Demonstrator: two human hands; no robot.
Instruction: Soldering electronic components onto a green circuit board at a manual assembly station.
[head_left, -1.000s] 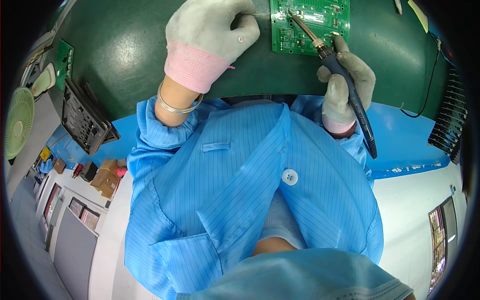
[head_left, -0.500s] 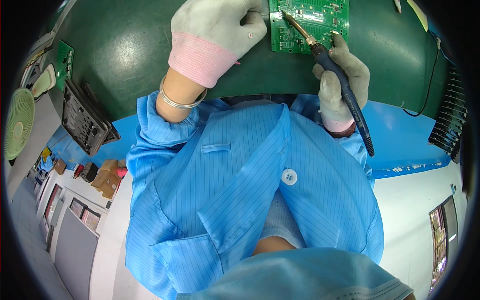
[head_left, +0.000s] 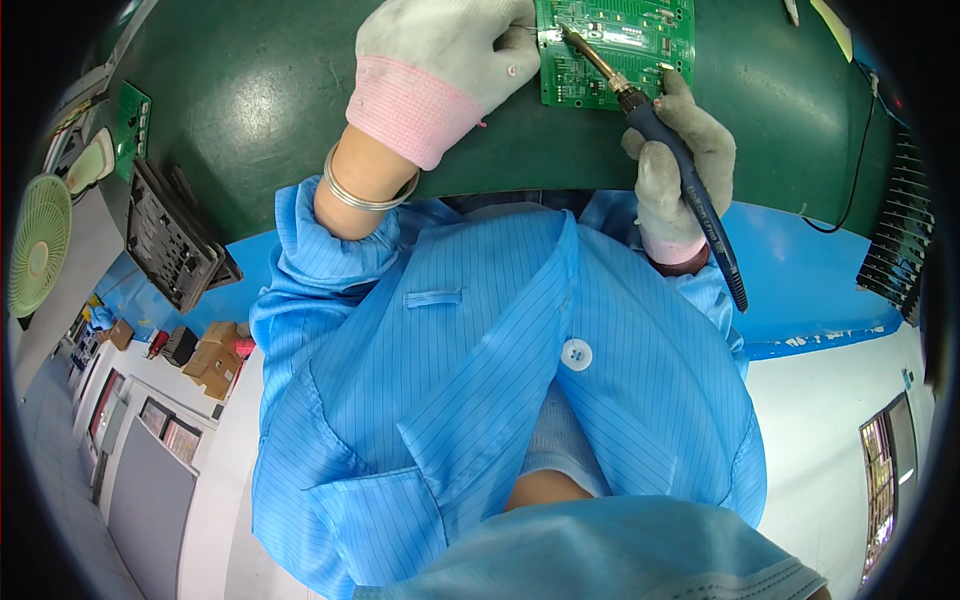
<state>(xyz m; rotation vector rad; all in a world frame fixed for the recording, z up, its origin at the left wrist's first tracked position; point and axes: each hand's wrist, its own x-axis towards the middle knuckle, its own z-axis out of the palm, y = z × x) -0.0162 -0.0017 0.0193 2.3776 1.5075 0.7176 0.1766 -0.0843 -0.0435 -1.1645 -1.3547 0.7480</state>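
Near the top of the head view, a green circuit board (head_left: 575,88) lies on the dark green tabletop (head_left: 260,120), partly cut off by the picture's edge. My right hand (head_left: 705,150), in a pale glove, grips a dark blue soldering iron (head_left: 708,220) like a pen. The iron's metal tip touches or nearly touches the board's upper left part. Beside the board's left edge, my gloved left hand (head_left: 440,65) is closed in a pinch. A thin strand that looks like solder wire (head_left: 533,27) runs from its fingers toward the tip.
At left stand black slotted frames (head_left: 165,240), another green board (head_left: 130,125) and a green fan (head_left: 40,245). On the right are a black rack with pins (head_left: 900,235), a dark cable (head_left: 858,185) and a yellow slip (head_left: 832,28). Cardboard boxes (head_left: 212,365) sit farther off.
My left hand has moved slightly right, closer to the board. The board appears shifted a little left. The iron stays on nearly the same spot in my right hand.
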